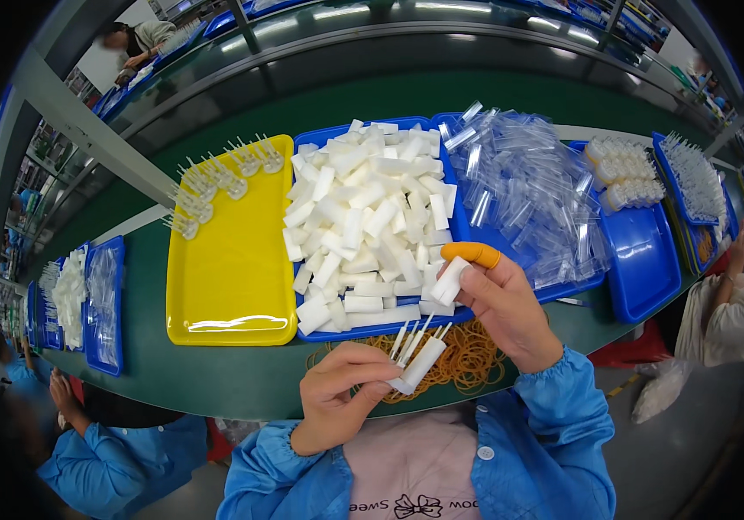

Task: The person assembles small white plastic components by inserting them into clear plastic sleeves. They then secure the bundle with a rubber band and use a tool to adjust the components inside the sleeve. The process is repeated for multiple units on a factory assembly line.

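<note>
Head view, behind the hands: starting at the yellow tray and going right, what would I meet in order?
Yellow tray, heap of white blocks, heap of clear plastic pieces, off-white clustered pieces, pale thin-pronged pieces.

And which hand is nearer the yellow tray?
The left hand: it's off the near right corner of the yellow tray. The right hand is farther right, by the heaped white blocks.
</note>
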Demonstrator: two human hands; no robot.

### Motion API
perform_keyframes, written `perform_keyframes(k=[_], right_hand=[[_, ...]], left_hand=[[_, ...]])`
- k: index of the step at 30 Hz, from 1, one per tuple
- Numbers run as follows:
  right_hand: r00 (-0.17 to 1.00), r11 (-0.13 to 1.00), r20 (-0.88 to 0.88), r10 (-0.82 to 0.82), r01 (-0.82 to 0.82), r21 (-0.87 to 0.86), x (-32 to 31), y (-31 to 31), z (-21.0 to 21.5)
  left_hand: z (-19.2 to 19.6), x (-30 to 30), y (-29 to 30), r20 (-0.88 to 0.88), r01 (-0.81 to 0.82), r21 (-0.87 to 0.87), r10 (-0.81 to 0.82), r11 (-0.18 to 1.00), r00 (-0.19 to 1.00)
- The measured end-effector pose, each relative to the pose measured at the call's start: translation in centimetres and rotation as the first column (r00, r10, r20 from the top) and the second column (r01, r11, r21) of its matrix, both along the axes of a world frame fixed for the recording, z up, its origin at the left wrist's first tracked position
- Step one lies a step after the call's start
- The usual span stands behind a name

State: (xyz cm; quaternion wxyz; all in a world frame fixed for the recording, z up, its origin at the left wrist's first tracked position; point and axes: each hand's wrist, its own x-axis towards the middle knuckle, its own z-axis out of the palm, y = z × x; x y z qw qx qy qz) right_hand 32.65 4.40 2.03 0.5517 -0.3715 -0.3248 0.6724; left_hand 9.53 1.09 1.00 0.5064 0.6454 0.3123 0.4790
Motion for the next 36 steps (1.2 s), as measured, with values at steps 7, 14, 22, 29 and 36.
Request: perform_keyframes(k=[7,14,22,29,36], right_hand=[[0.994,1.0,-0.105,0.022,-0.024,-0.016,-0.5,-0.4,0.5],[0.995,0.999,-0.091,0.026,-0.03,-0.043,-1.0,-0.7,0.1],[0.958,0.982,0.262,0.115,-0.149,0.113,0.1,-1.3,0.7],[0.883,0.977,0.468,0.042,-0.134,0.164,-1.8,-3.7,1.2],[0.582,0.869,0.765,-0.275,-0.189,0.457,0.2,-0.3,0.5]], left_hand=[[0.5,0.3,0.0,-0.042,-0.004,-0.01,0.004,1.0,0.999],[0.7,0.9,0.3,-0.176,-0.006,0.199,0.042,0.98,0.984],[0.9,0.2,0.9,-0.222,0.058,0.324,0.016,0.944,0.975],[0.9,0.9,-0.2,-0.138,-0.023,0.16,0.045,0.987,0.989],[-0.6,0.3,-0.3,0.039,0.082,-0.205,-0.075,0.975,0.996]])
